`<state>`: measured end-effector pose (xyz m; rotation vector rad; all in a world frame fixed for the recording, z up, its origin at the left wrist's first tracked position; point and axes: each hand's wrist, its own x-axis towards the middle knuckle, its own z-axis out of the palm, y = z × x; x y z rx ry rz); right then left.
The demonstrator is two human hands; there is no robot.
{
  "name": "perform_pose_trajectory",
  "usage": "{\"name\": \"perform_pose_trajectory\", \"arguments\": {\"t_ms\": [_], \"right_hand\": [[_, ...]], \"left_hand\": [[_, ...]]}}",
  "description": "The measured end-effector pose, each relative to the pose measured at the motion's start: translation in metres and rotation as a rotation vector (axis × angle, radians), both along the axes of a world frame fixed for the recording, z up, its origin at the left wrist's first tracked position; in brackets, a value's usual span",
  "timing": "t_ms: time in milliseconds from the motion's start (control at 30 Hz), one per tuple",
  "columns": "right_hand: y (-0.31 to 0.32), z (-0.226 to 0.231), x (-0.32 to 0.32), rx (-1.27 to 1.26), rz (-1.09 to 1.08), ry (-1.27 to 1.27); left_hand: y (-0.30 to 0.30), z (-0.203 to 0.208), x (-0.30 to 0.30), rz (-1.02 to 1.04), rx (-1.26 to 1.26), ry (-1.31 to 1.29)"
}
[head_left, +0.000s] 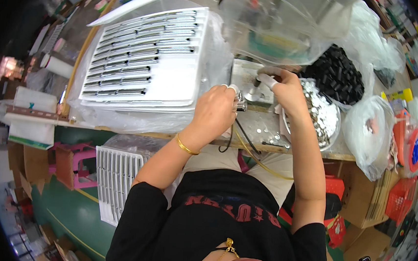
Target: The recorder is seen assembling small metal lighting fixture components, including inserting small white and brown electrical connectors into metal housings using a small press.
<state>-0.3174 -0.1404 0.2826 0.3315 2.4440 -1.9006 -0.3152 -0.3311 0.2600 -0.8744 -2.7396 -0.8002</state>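
Observation:
My left hand (213, 110) is closed around a few short, shiny chrome tubes (241, 105), whose ends stick out beside the thumb. White covers sit on some of its fingertips. My right hand (288, 93), also with a white-covered fingertip, bends its fingers together over a small metal block fixture (259, 96). A dark, post-like piece (255, 86) stands at those fingertips; what they pinch is hidden. Beside the right wrist is a round bowl of small silvery parts (323, 121). Behind it lies a bag of short black cylinders (338, 74).
At the left, a white tray (173, 71) bears rows of chrome rods with black ends. Clear plastic bags (368, 135) lie at the right. A clear plastic sheet (285, 31) hangs over the back. A yellowish hose (253, 157) and black cable run off the table's front edge.

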Motion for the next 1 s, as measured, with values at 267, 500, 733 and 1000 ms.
{"name": "perform_pose_trajectory", "arguments": {"t_ms": [267,500,733,1000], "right_hand": [[0.017,-0.01,0.015,-0.029,-0.177,0.163],[0.014,-0.029,0.044,0.045,-0.2,0.246],[-0.013,-0.018,0.063,0.821,-0.102,0.831],[-0.018,-0.03,0.062,1.176,-0.052,0.829]], "left_hand": [[-0.085,0.006,-0.121,0.204,-0.191,0.234],[-0.106,0.015,-0.153,0.037,-0.269,0.102],[-0.072,0.049,-0.101,-0.172,-0.085,0.013],[0.001,0.003,-0.004,-0.204,0.579,-0.986]]}}
